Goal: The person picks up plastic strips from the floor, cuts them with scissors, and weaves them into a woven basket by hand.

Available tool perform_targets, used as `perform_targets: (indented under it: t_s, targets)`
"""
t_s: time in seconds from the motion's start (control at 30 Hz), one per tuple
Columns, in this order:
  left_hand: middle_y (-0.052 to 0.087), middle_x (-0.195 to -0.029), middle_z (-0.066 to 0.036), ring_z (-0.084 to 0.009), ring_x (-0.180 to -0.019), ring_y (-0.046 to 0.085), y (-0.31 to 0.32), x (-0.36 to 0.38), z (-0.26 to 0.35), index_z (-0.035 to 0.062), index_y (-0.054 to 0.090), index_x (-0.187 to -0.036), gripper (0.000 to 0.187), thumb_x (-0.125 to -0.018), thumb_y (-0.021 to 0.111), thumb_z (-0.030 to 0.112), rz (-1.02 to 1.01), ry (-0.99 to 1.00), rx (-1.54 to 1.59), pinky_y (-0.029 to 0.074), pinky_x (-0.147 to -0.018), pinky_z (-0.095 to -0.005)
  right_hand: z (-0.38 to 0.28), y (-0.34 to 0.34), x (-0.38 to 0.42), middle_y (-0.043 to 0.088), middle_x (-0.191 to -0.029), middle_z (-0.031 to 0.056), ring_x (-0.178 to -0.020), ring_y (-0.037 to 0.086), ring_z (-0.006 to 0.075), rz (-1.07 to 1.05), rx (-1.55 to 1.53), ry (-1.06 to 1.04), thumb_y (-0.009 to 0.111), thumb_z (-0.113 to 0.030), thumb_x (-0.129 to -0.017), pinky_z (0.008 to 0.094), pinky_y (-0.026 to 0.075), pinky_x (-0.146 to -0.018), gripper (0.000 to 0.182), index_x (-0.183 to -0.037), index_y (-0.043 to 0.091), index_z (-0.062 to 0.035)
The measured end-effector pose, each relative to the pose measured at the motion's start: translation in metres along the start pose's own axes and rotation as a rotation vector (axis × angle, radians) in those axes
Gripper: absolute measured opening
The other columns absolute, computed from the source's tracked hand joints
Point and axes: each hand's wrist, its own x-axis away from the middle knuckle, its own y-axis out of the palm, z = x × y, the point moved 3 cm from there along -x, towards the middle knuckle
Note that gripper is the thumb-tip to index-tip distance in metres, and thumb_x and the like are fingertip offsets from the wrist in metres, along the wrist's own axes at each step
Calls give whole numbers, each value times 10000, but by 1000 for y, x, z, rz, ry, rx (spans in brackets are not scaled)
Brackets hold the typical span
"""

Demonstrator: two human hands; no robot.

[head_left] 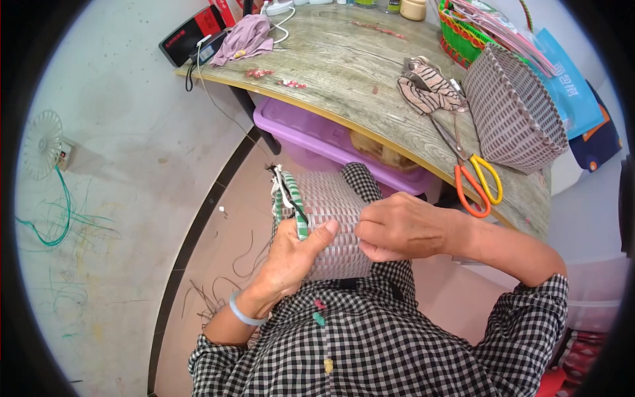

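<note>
A small woven basket (pixel 327 195) of pale pinkish-grey plastic strips lies on its side across my lap. Its mouth faces left and is edged with a green-and-white striped band (pixel 293 187), with a black strip and white strands along it. My left hand (pixel 291 258) grips the basket near this rim, thumb pressed on the outer weave, other fingers hidden. Close against the basket's right part, my right hand (pixel 403 228) is closed in a pinch; whatever its fingers hold is hidden.
On the wooden table (pixel 331 59) lie orange-and-yellow scissors (pixel 473 169), a striped cloth (pixel 430 86), a larger woven basket (pixel 509 109) and a pink cloth (pixel 245 40). Below the table stands a purple bin (pixel 297 129). Loose strips (pixel 211 298) litter the floor at left.
</note>
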Motion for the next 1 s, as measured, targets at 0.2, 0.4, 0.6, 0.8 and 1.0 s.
perform_targets:
  t_s: [0.2, 0.4, 0.6, 0.8, 1.0]
  targets:
    - [659, -910, -37, -92, -778, 596, 2, 1, -3, -15, 650, -1013, 188, -959, 563, 143, -14, -27, 34, 498, -692, -261, 6, 3, -2, 512, -620, 129, -550, 585, 296, -35, 4, 7, 665, -81, -730, 383, 474, -485, 231, -665, 458, -4]
    - [673, -956, -68, -119, -831, 626, 14, 16, 7, -27, 643, -1038, 223, -951, 587, 170, -78, -202, 104, 519, -749, -268, 31, -6, 3, 573, -684, 173, -603, 600, 335, 80, -19, 123, 614, -31, -765, 415, 489, -551, 99, -783, 534, 24]
    - [661, -988, -56, -120, -859, 616, -13, 9, 15, -27, 614, -1081, 249, -940, 603, 179, 91, 38, 33, 513, -783, -291, 28, -38, 25, 636, -760, 112, -636, 614, 163, 272, -474, 752, 569, -86, -898, 308, 504, -595, 211, -1060, 588, 49]
    - [641, -1104, -94, -163, -978, 617, -18, 10, 25, -21, 564, -1184, 363, -910, 644, 202, 190, 111, 109, 492, -875, -315, 23, -3, 40, 534, -1192, 143, -945, 583, 162, 298, -1023, 897, 471, -423, -985, 297, 524, -756, 519, -1344, 424, -51]
    - [632, -1126, -101, -168, -1002, 615, -13, 13, 19, -24, 550, -1210, 372, -918, 622, 195, 190, 189, 111, 486, -889, -319, 24, 33, 32, 404, -1375, 181, -1177, 484, 240, 353, -1396, 791, 425, -597, -945, 390, 446, -955, 721, -1467, 264, -126]
